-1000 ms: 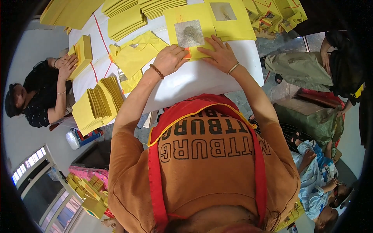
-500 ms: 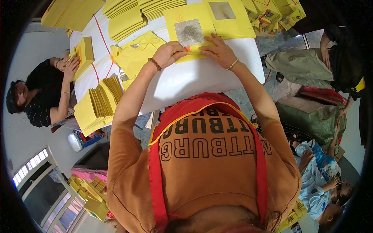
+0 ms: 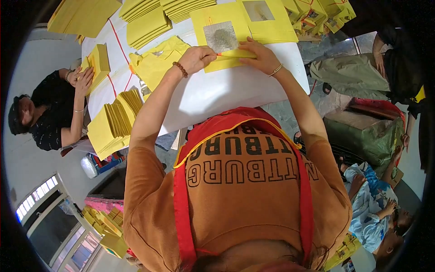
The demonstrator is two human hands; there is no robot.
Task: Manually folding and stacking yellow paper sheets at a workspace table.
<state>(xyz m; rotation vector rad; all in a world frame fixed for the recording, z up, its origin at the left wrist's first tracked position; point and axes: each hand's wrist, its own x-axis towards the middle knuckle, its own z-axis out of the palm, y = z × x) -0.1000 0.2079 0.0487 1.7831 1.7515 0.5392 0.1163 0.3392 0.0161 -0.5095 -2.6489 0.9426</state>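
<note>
A yellow paper sheet (image 3: 199, 25) with a silver square (image 3: 219, 35) lies before me on the white-covered table. Its near edge is turned up in a narrow fold, with a bit of red at the fold's left end. My left hand (image 3: 197, 59) is closed on that left end, fingertips pinched together. Over the right end of the fold rests my right hand (image 3: 260, 56), fingers stretched out and apart, thumb nearer to me. Beyond it is another yellow sheet (image 3: 272, 31) with a silver square. Left of my left hand lie crumpled yellow papers (image 3: 156, 63).
Stacked yellow papers (image 3: 147, 34) stand at the table's far side, and a fanned yellow bundle (image 3: 118, 119) at its near left. Tied yellow bundles (image 3: 317, 16) are at far right. On the left, a co-worker (image 3: 54, 109) handles a yellow stack (image 3: 97, 65).
The sheet's near edge has been lifted into a clearer fold. My left fingers have curled in tighter at its end, and my right hand has shifted slightly right.
</note>
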